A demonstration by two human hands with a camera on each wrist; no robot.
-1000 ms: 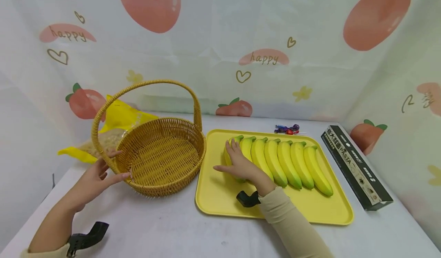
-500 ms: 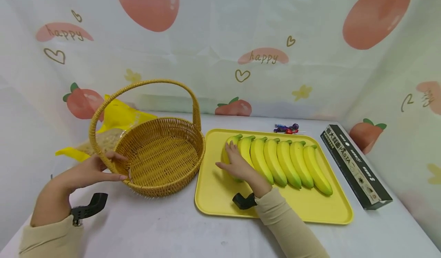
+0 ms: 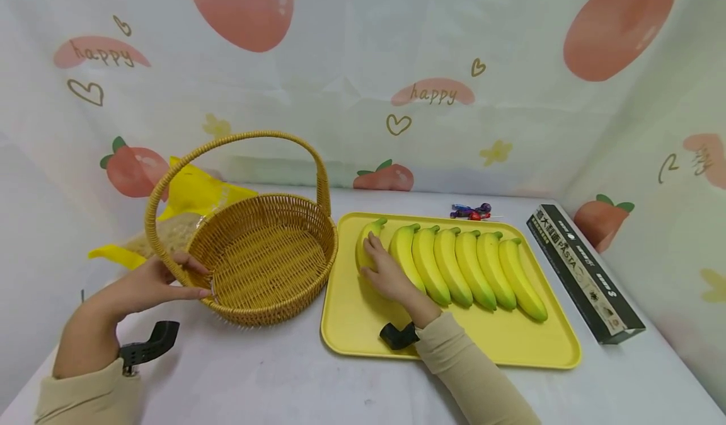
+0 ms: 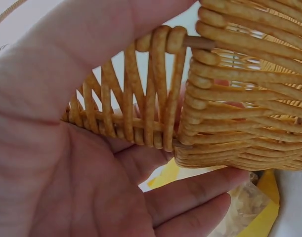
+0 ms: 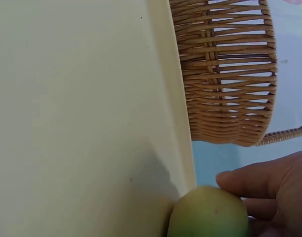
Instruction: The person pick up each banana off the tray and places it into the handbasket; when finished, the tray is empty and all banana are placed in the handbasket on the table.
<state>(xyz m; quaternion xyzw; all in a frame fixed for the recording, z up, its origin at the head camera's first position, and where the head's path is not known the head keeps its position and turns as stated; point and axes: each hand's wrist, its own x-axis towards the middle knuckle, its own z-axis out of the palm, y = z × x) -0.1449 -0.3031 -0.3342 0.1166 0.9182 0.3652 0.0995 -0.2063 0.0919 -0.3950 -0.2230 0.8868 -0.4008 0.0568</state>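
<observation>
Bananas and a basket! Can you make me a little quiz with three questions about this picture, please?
1. How many bananas are on the yellow tray, counting the one being picked up?
2. True or false: the basket already has a banana in it.
3. What is the left hand doing? A) resting flat on the table B) holding the rim of the basket C) grabbing the pasta box

Key
1. Seven: six lie side by side, and the right hand grips the seventh at the left end of the row.
2. False: the basket is empty.
3. B
</observation>
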